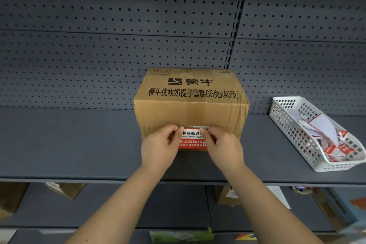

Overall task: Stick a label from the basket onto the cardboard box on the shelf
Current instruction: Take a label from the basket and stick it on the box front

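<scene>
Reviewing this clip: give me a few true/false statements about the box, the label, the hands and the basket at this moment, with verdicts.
1. Both hands, left hand and right hand, are at the red label on the front of the cardboard box. True.
2. The white basket sits left of the box. False: it sits to the right.
3. The basket is empty. False: it holds more labels.
4. The box stands on the dark shelf. True.
5. The label is on the box's top face. False: it is low on the front.
</scene>
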